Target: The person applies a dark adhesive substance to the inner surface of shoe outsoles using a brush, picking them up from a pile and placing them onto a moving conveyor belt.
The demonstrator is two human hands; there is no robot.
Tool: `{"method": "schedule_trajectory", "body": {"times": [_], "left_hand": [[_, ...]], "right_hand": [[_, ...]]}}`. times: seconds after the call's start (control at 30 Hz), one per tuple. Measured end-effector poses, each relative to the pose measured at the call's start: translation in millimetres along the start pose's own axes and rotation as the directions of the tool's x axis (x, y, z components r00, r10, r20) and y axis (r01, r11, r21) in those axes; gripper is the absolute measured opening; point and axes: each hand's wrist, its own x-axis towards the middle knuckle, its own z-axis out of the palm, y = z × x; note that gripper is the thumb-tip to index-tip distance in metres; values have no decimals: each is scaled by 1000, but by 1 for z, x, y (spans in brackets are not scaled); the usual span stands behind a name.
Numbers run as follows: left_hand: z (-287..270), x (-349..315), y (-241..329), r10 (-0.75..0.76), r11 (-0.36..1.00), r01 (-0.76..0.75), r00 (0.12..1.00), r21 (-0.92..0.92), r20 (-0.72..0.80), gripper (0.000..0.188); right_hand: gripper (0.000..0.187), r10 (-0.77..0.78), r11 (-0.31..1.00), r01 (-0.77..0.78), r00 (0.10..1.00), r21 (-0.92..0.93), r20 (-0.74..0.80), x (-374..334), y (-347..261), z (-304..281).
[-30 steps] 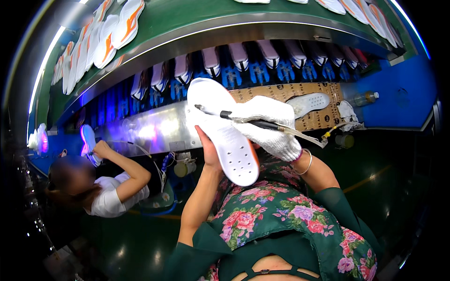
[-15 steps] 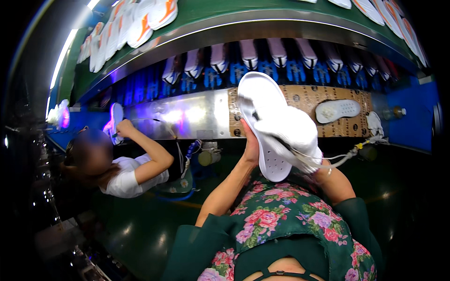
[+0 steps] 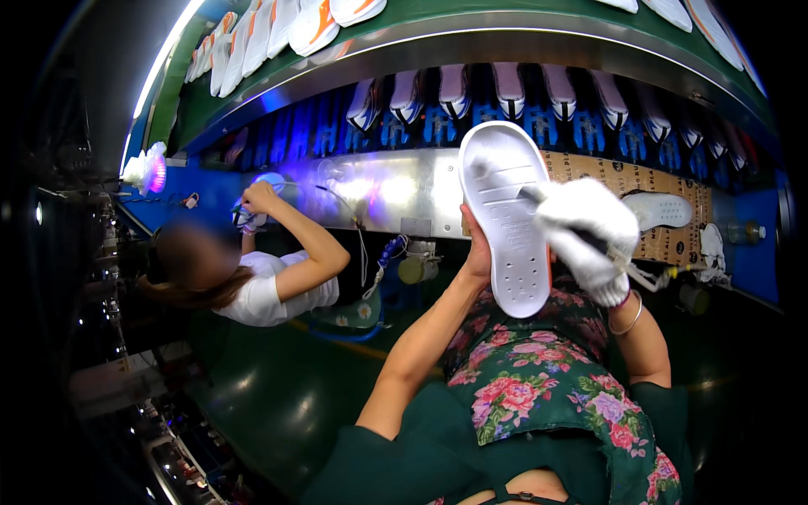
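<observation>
My bare left hand (image 3: 477, 246) grips a white shoe sole (image 3: 507, 231) by its left edge. The sole stands nearly upright in front of me, its hollow inner face with small holes toward me and some orange on its right side. My right hand (image 3: 592, 231), in a white knitted glove, is closed around a dark-tipped brush (image 3: 532, 194) joined to a pale tube (image 3: 644, 275). The brush tip is at the sole's right edge, at its upper half; the frame does not settle whether it touches. The glove hides most of the handle.
Another white sole (image 3: 661, 210) lies on printed cardboard (image 3: 661, 246) over the metal bench (image 3: 421, 181). Shoe uppers (image 3: 509, 88) line the rack behind; white-and-orange soles (image 3: 316, 27) fill the shelf above. A co-worker (image 3: 273, 282) handles a shoe at left. A bottle (image 3: 745, 232) stands at far right.
My gloved hand has drawn back from across the sole to its right side, uncovering the inner face. The sole now stands straighter. The whole view has shifted, and the co-worker's hands have moved.
</observation>
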Motion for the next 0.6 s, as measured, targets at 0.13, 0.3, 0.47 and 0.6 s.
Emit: {"method": "schedule_trajectory", "body": {"times": [0.13,0.3,0.47,0.6], "left_hand": [[7,9,12,28,989,-11,993,146,-116,110],[-26,5,15,166,964,-127,974,233,-156,109],[7,18,25,190,959,-100,922,267,-337,114],[-20,21,27,-74,964,97,992,-249,101,137]], "right_hand": [[32,-179,935,214,973,-283,142,-4,3,5],[29,-155,988,147,968,54,195,-13,4,15],[33,-160,950,199,972,-240,173,-35,17,20],[29,-137,990,135,984,25,114,-42,12,37]]}}
